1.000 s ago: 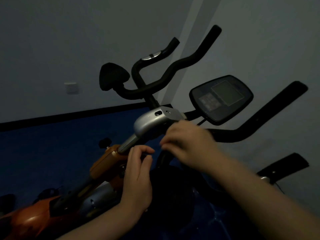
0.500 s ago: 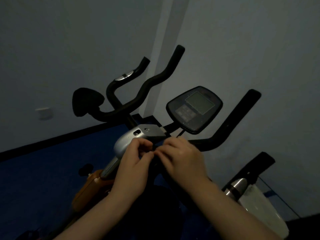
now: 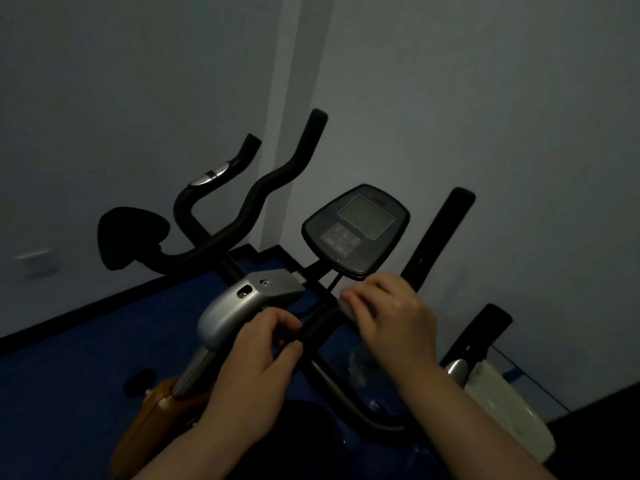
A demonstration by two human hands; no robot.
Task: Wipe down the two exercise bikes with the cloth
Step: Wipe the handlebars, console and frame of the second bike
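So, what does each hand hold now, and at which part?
The left hand grips the end of the black handlebar. The right hand presses something pale, perhaps the cloth, onto the same bar further along.

The near bike (image 3: pixel 242 306) stood upright, silver-necked with black handlebars. At three o'clock, a pale cloth (image 3: pixel 353 308) lay bunched on its bar. The second bike (image 3: pixel 485 341) stood beyond.

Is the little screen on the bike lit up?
No, the screen on the console is a dull, blank grey, showing no figures.

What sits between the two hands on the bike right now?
In the head view, only the black handlebar spans the gap between left hand and right hand.
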